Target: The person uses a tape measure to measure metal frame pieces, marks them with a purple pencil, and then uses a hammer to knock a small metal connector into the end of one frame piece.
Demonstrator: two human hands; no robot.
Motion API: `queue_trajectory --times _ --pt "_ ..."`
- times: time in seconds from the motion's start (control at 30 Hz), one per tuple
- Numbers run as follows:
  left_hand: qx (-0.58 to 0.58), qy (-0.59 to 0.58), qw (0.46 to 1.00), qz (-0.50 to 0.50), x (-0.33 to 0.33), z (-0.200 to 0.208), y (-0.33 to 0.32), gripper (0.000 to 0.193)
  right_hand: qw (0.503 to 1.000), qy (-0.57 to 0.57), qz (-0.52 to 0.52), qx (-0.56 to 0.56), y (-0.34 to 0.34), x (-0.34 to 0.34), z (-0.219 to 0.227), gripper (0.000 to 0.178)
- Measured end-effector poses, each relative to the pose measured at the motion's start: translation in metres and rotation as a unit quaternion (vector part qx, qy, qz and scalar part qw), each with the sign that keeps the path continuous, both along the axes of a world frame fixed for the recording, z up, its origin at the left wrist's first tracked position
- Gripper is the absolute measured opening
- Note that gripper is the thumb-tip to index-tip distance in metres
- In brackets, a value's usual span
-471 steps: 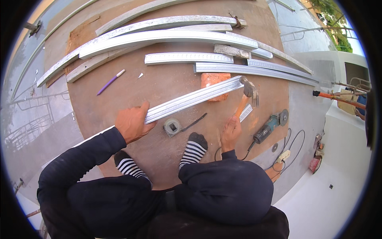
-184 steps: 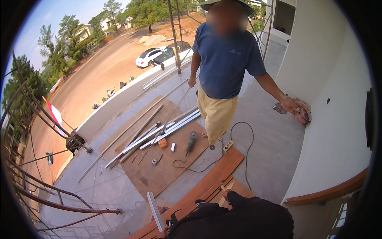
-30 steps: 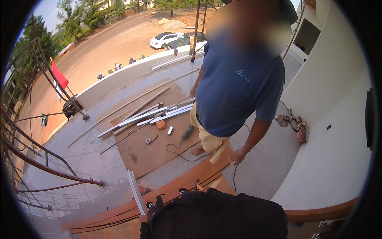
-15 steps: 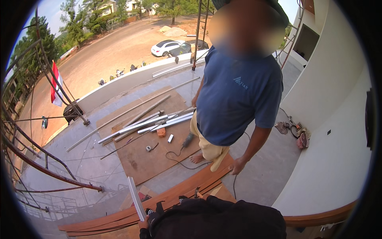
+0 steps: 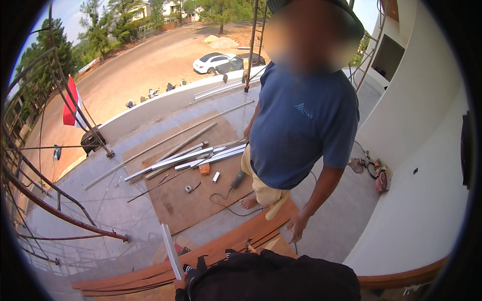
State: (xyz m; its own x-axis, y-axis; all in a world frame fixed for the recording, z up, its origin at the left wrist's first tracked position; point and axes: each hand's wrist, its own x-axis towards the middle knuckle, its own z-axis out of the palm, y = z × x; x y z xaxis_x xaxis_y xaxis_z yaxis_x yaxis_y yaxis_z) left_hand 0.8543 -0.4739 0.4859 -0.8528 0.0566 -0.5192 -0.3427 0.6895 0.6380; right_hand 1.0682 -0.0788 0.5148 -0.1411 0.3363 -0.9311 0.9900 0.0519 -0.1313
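Strip (image 5: pixel 172 251) held low
Left hand (image 5: pixel 180 283) closed round it, perhaps clearing the planks (image 5: pixel 246 227); right hand hidden, can't tell.

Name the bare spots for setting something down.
Bare: the near end of the flat brown board, between the grey tape measure and reddish-brown wooden planks; also grey floor between those planks and the curved white wall. Crowded: the board's middle, with long silver metal channels and an orange brick.

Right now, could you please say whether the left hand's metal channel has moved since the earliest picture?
Yes, the metal channel has moved from over the orange brick past the near edge of the brown board.
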Motion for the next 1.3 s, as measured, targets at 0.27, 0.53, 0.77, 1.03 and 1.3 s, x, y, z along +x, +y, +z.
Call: queue_trajectory --times 0.27,0.53,0.77,1.03,1.3 --pt "-0.004 -0.015 1.000 0.005 -0.003 -0.008 -0.001 0.073 1.000 0.002 0.002 0.000 -0.002 -0.002 -0.002 0.053" --pt "0.008 -0.038 0.999 0.003 -0.004 -0.037 -0.017 0.077 1.000 -0.001 0.019 0.004 -0.001 0.000 -0.003 0.054" --pt "-0.010 -0.023 1.000 -0.003 0.009 0.002 -0.010 0.069 0.999 -0.005 0.040 0.012 -0.006 0.008 -0.033 0.054" --pt "-0.032 -0.012 0.999 0.001 0.006 0.048 0.001 0.062 0.998 0.003 0.062 0.033 -0.005 0.038 -0.110 0.055" --pt "-0.040 -0.042 0.998 0.015 0.016 0.055 -0.002 0.067 0.993 0.005 0.113 0.037 -0.001 0.071 -0.182 0.056"
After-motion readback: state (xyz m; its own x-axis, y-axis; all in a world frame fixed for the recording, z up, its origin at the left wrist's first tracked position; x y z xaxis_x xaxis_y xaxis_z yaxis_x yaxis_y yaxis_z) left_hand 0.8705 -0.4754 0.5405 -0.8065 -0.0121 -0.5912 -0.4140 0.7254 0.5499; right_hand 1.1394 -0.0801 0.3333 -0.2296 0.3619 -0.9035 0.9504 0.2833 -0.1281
